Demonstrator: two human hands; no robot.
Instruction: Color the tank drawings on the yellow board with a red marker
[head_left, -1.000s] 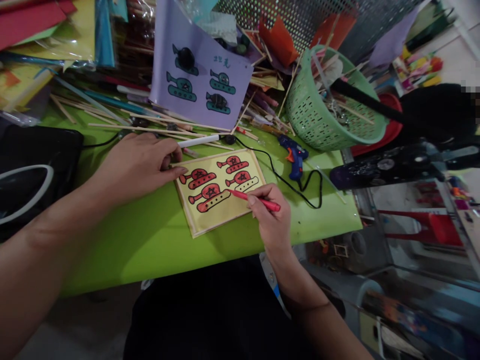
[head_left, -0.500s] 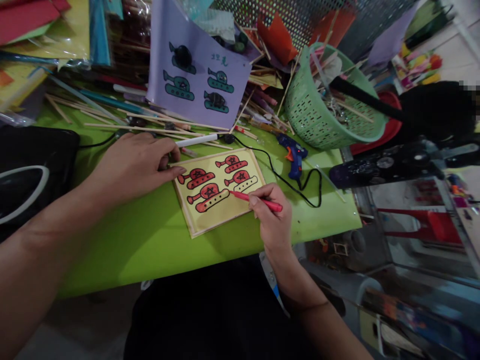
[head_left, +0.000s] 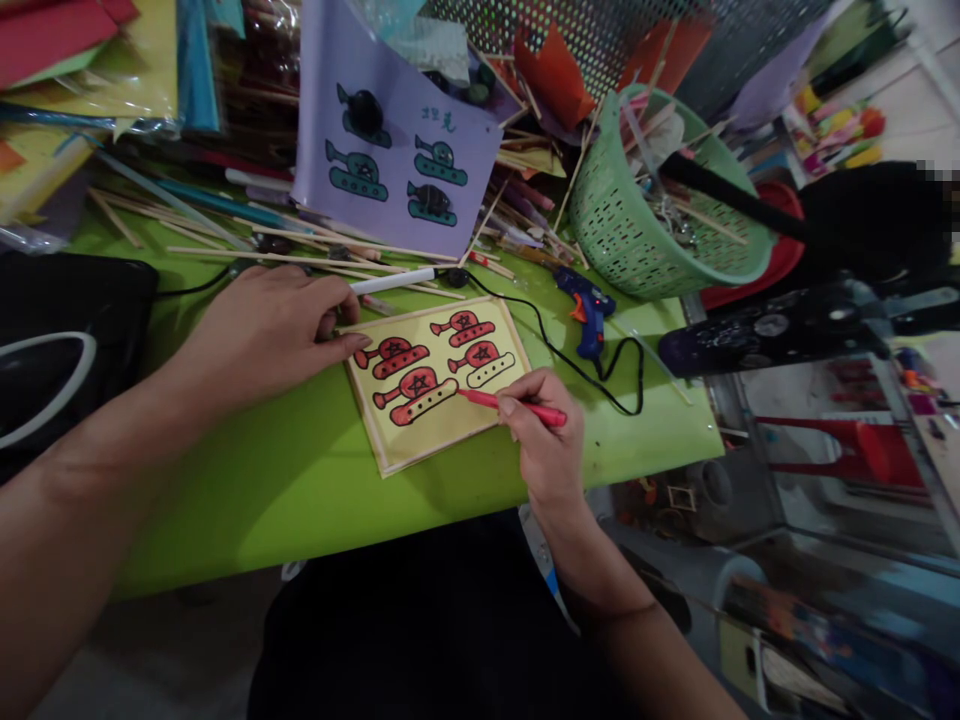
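A yellow card (head_left: 420, 445) with a raised pale border lies on the green table, bearing several black-outlined tank drawings. Most of their parts are coloured red; the lower bodies of the two nearer tanks are still partly or wholly yellow. My right hand (head_left: 551, 430) pinches a red marker (head_left: 517, 405), its tip at the right end of the nearest tank. My left hand (head_left: 277, 315) rests at the card's upper left corner, thumb on the edge and fingers curled under. Whatever those fingers hold is hidden. Just beyond them lies a white pen (head_left: 397, 281).
A purple panel (head_left: 457, 220) with green tanks stands behind the card among thin wooden sticks (head_left: 262, 262). To the right are a blue glue gun (head_left: 592, 315) with a black cord and a green basket (head_left: 622, 215). A black case (head_left: 112, 290) sits at left.
The red marker's tip has shifted very slightly down and right, by the end of the nearest tank. My left hand and the card stay in place.
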